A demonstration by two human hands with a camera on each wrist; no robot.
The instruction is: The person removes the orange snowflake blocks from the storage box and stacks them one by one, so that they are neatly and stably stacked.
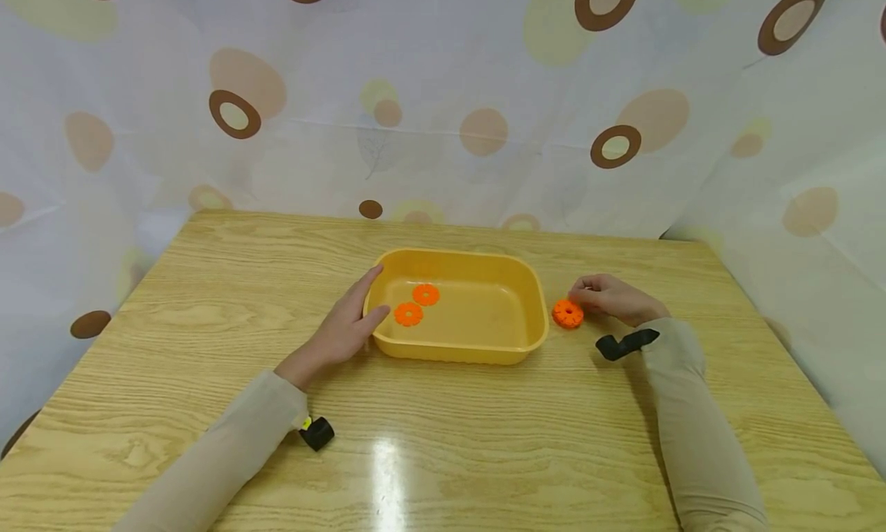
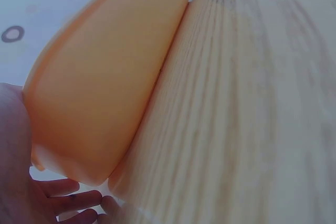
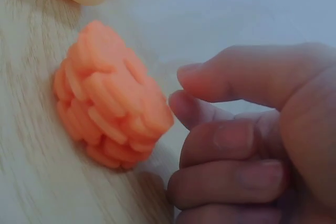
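Note:
In the head view my left hand [image 1: 341, 328] rests at the left end of a yellow plastic tray [image 1: 457, 353], thumb over its rim and fingers along the outside. The left wrist view shows these fingers loosely spread beside the tray's outer wall [image 2: 100, 93]. Two flat orange notched discs, a nearer one [image 1: 408, 314] and a farther one [image 1: 425, 294], lie inside the tray. To its right, a stack of orange notched discs [image 1: 568, 314] stands on the table. My right hand [image 1: 616, 299] is beside the stack, fingers loosely bent, thumb and index fingertips close together; nothing shows between them.
The wooden table [image 1: 484, 440] carries the tray and the stack. Behind it hangs a pale curtain [image 1: 429, 163] printed with brown and beige ovals, which also covers both sides. A black wrist camera mount [image 1: 626, 344] sits at the right cuff, another mount [image 1: 318, 433] at the left cuff.

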